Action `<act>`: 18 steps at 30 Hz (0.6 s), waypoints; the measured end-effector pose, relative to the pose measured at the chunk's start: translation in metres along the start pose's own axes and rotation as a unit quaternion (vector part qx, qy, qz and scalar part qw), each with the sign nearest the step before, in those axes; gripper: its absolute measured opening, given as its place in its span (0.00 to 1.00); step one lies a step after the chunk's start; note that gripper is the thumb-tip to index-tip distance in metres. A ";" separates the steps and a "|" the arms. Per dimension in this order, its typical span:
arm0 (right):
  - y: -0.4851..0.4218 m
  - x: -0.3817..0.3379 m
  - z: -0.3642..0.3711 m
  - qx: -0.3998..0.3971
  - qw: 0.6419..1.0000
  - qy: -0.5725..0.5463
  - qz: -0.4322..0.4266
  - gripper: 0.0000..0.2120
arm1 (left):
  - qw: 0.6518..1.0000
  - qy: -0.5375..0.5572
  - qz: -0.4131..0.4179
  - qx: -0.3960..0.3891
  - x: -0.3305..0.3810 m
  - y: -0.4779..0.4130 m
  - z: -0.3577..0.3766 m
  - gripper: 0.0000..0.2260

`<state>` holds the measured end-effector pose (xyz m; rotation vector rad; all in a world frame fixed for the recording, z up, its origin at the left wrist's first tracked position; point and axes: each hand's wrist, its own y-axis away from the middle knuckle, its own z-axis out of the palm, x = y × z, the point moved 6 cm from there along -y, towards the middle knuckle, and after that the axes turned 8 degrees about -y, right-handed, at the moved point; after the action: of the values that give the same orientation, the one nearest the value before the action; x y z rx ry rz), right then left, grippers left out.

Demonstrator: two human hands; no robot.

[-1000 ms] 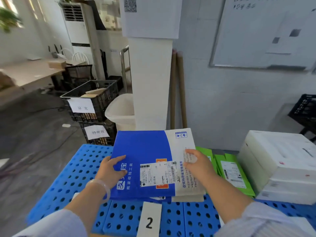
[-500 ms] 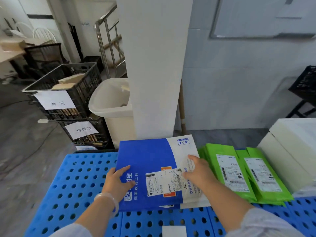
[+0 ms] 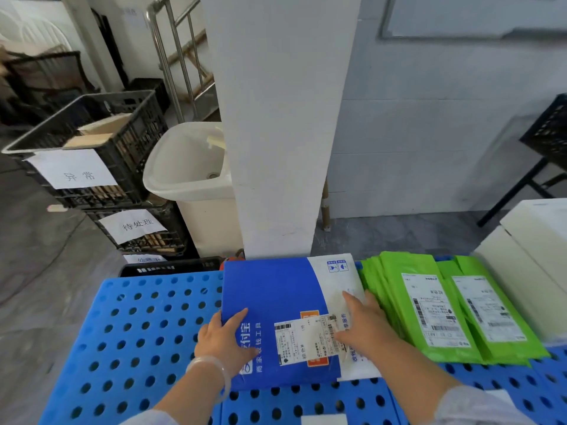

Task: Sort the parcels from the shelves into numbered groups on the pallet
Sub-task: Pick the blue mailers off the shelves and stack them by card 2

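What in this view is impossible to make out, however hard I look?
All in the head view:
White card at the bottom edge: cut off by the frame, so any number is unseen.
Shipping label on the blue parcel: print too small, right end under the right hand.
Pallet beneath the parcel: hidden by it and the left hand.
White boxes: cut off by the right edge.
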<state>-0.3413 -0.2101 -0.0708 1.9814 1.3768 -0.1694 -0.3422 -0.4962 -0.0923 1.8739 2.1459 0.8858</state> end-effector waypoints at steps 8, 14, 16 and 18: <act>0.031 -0.029 -0.017 0.031 0.988 0.058 -0.142 0.42 | 0.982 -0.138 0.096 0.089 0.049 0.015 -0.028 0.38; 0.086 -0.008 -0.082 0.152 0.967 0.142 -0.146 0.41 | 0.932 -0.199 0.265 0.150 0.158 0.050 -0.046 0.35; 0.109 0.019 -0.102 0.181 0.963 0.161 -0.115 0.43 | 0.907 -0.220 0.321 0.161 0.196 0.071 -0.042 0.35; 0.139 0.049 -0.121 0.204 0.961 0.170 -0.082 0.44 | 0.883 -0.234 0.370 0.173 0.232 0.097 -0.036 0.35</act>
<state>-0.2337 -0.1237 0.0610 2.3103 1.8492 -0.2075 -0.3242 -0.2849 0.0475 2.7943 1.3473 0.0624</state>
